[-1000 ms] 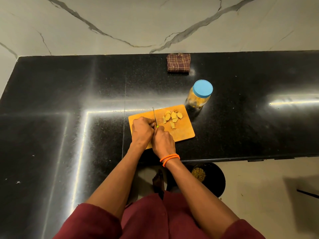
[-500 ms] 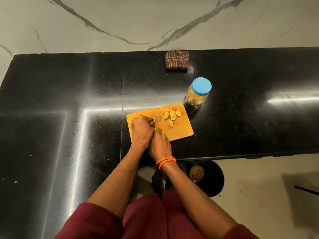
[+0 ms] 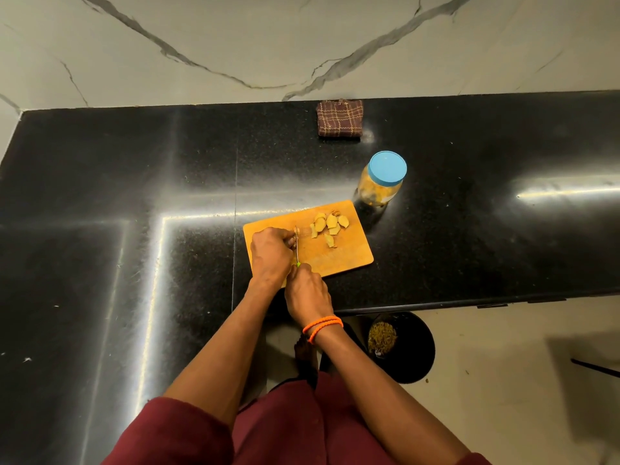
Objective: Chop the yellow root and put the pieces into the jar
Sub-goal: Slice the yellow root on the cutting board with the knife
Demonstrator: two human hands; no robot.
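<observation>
Head view: left hand (image 3: 271, 253) pinning small yellow root stub (image 3: 296, 231) on orange wooden cutting board (image 3: 345, 256); right hand (image 3: 307, 292) clasping thin green-handled knife (image 3: 297, 251). Pale cut slices (image 3: 327, 226) nearby. Blue-lidded clear plastic jar (image 3: 382, 179) closed, beside board on black bench (image 3: 134, 196).

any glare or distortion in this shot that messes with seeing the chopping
Head view: bright streaks of glare cross the black counter, one grazing the cutting board's far edge; wide-angle bending curves the counter edges; the cut pieces and knife stay readable.

Left hand (image 3: 271, 255) pins root; right hand (image 3: 307, 292) grips knife (image 3: 297, 246).
</observation>
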